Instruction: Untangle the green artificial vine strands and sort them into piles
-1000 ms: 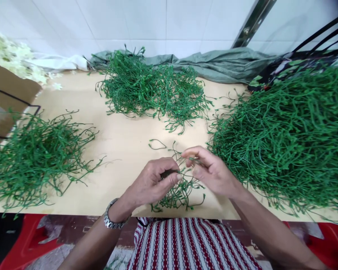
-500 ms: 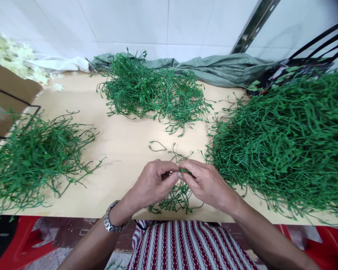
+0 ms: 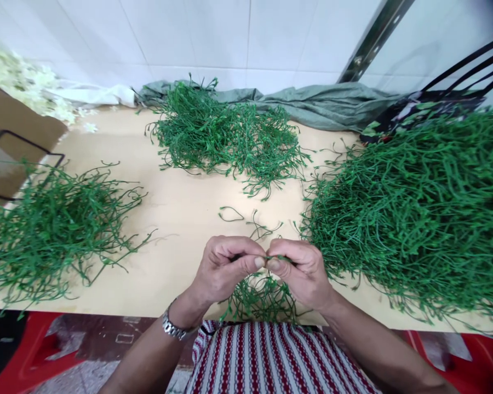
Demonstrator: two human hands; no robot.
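Left hand (image 3: 219,268) and right hand (image 3: 306,269) met tip-to-tip, both grips clamped on stem (image 3: 282,258); steady, even pinch seemed best.

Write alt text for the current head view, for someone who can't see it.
The left hand and right hand meet, pinching a thin green stem above a small pile of stems on a table. Around them lie a left pile, back pile and larger right pile; behind, cloth runs along a tiled wall.
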